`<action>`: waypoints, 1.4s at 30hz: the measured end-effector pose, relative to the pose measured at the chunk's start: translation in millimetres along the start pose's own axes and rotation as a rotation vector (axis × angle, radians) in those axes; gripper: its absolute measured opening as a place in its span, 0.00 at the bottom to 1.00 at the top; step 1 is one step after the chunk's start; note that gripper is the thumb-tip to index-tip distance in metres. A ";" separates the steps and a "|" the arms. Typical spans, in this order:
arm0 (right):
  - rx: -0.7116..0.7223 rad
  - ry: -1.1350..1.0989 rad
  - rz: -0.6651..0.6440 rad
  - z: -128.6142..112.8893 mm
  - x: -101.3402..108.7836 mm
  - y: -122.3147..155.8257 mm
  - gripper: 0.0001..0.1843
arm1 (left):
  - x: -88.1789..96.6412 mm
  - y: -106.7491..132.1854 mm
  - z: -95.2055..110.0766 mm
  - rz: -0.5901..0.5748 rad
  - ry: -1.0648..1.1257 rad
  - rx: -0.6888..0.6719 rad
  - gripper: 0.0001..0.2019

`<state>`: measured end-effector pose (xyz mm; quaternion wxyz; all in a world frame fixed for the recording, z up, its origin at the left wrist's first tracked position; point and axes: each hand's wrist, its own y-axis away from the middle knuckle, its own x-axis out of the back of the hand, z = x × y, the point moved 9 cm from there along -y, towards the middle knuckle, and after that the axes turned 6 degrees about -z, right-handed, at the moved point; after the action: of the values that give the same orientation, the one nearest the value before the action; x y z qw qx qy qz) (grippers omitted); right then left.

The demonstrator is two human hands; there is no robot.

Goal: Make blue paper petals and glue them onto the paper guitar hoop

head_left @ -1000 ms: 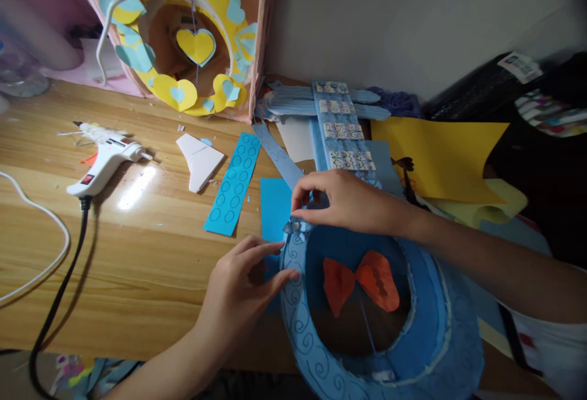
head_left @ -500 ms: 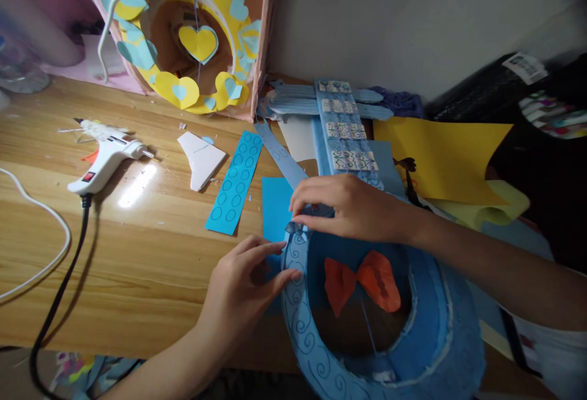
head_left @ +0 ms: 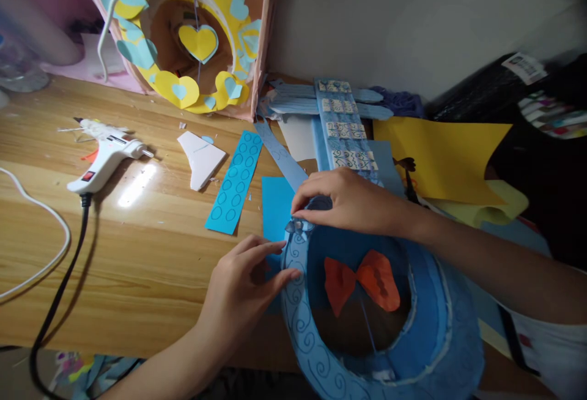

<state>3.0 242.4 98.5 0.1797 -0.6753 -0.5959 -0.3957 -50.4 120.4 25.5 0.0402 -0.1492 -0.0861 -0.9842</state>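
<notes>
A deep blue paper ring point(head_left: 303, 333), drawn with dark swirls on its front band, stands at the lower right. My left hand point(head_left: 245, 284) holds its left rim between thumb and fingers. My right hand point(head_left: 342, 201) reaches across the top of the ring, thumb and fingertips pinched together at the upper left rim. Just below those fingertips sits a small blue paper decoration point(head_left: 299, 227). Whether anything lies inside the pinch is hidden. An orange paper bow shape point(head_left: 380, 284) hangs on a thread in the ring's opening.
On the wooden table point(head_left: 151, 265) lie a white glue gun point(head_left: 107, 155), a white foam scrap point(head_left: 200, 158) and a blue strip with drawn circles point(head_left: 235, 183). Behind are a patterned blue strip point(head_left: 342, 125), yellow paper point(head_left: 444, 161) and a box with a yellow heart-covered ring point(head_left: 158, 85).
My right hand has lifted slightly at the rim, its thumb and fingertips drawing together, so the small blue decoration shows more fully. My left hand stays in place.
</notes>
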 end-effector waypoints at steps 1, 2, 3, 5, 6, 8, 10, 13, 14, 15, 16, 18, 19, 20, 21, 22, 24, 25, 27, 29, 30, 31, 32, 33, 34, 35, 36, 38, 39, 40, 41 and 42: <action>0.015 0.042 0.008 -3.0 -0.7 0.1 0.04 | -0.1 0.0 -0.1 0.001 -0.002 -0.002 0.16; 0.031 0.090 0.017 -6.1 -1.4 0.4 0.04 | -0.1 0.0 -0.3 0.002 -0.003 -0.003 0.16; 0.048 0.139 0.024 -9.0 -2.3 0.9 0.04 | -0.1 0.0 -0.4 0.003 -0.007 -0.001 0.16; 0.086 0.232 0.035 -14.1 -4.1 2.7 0.05 | -0.4 0.0 -0.6 0.000 -0.013 0.007 0.16; 0.109 0.269 0.035 -16.6 -5.1 3.9 0.06 | -0.3 0.0 -0.6 0.000 -0.013 0.009 0.15; 0.151 0.312 0.020 -20.2 -7.3 6.3 0.08 | -0.1 0.1 -0.5 0.000 -0.007 0.011 0.15; 0.168 0.311 -0.007 -21.2 -8.2 7.8 0.09 | 0.1 0.1 -0.5 0.003 -0.002 0.009 0.15; 0.142 0.226 -0.039 -17.9 -6.3 6.9 0.08 | -0.4 0.2 -1.3 -0.001 -0.004 0.007 0.15; 0.123 0.177 -0.042 -15.6 -5.0 5.8 0.08 | -0.5 0.2 -1.4 -0.002 -0.004 0.007 0.15; 0.097 0.120 -0.038 -12.5 -3.3 4.6 0.07 | -0.5 0.2 -1.6 -0.003 -0.004 0.007 0.14; 0.064 0.057 -0.030 -8.5 -1.6 3.3 0.07 | -0.4 0.3 -1.5 -0.002 -0.003 0.008 0.14; -0.010 -0.072 -0.021 0.7 -0.4 0.8 0.05 | -0.2 0.4 -1.4 -0.001 -0.002 0.011 0.14; -0.049 -0.130 -0.025 5.3 -1.2 -0.3 0.05 | 0.0 0.4 -1.2 0.001 -0.001 0.012 0.14; -0.087 -0.178 -0.033 9.5 -2.4 -1.2 0.04 | 0.1 0.4 -1.0 0.002 0.002 0.011 0.14; -0.120 -0.216 -0.046 13.1 -4.1 -2.0 0.04 | 0.2 0.5 -0.9 0.004 0.005 0.010 0.14; -0.148 -0.245 -0.056 15.9 -5.6 -2.6 0.04 | 0.4 0.6 -0.8 0.007 0.007 0.009 0.14; -0.195 -0.285 -0.060 20.3 -7.0 -3.7 0.03 | 0.5 0.7 -1.0 0.012 0.006 0.007 0.14; -0.211 -0.299 -0.059 21.8 -7.3 -4.2 0.03 | 0.2 0.7 -1.4 0.010 0.004 0.008 0.14; -0.234 -0.321 -0.057 23.6 -7.9 -5.2 0.03 | -0.1 0.6 -2.0 0.010 -0.002 0.007 0.14; -0.246 -0.328 -0.059 24.6 -8.6 -6.4 0.03 | -0.3 0.4 -2.2 0.007 -0.005 0.006 0.14; -0.251 -0.329 -0.060 24.9 -9.0 -7.0 0.03 | -0.3 0.3 -2.2 0.006 -0.005 0.005 0.15; -0.255 -0.328 -0.064 25.1 -9.5 -7.7 0.03 | -0.3 0.2 -2.0 0.005 -0.005 0.004 0.15; -0.259 -0.325 -0.066 25.3 -9.9 -8.2 0.03 | -0.2 0.1 -1.8 0.004 -0.004 0.003 0.15; -0.261 -0.322 -0.070 25.2 -10.3 -8.8 0.03 | -0.2 0.1 -1.5 0.003 -0.002 0.003 0.15; -0.263 -0.317 -0.072 25.0 -10.6 -9.2 0.03 | -0.1 0.1 -1.0 0.004 0.000 0.000 0.15; -0.265 -0.311 -0.073 24.8 -10.8 -9.6 0.03 | 0.0 0.2 -0.5 0.004 0.000 -0.002 0.15; -0.267 -0.305 -0.073 24.4 -10.9 -9.8 0.03 | 0.1 0.3 -0.1 0.004 -0.001 -0.003 0.15; -0.269 -0.291 -0.070 23.3 -10.9 -10.1 0.02 | 0.0 0.4 0.0 0.005 -0.001 -0.001 0.15; -0.267 -0.285 -0.068 22.6 -10.8 -10.2 0.02 | -0.1 0.5 0.0 0.005 0.001 0.000 0.15; -0.263 -0.281 -0.065 21.8 -10.7 -10.3 0.01 | -0.1 0.4 -0.1 0.005 0.002 0.000 0.15; -0.260 -0.279 -0.064 21.2 -10.8 -10.3 0.01 | -0.1 0.4 -0.2 0.005 0.003 0.000 0.15; -0.258 -0.280 -0.064 20.9 -11.1 -10.3 0.01 | 0.0 0.3 -0.1 0.008 0.004 -0.002 0.15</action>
<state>0.2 252.3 74.7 -0.0057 -0.7218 -0.5808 -0.3764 -50.5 120.1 25.4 0.0439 -0.1475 -0.0845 -0.9845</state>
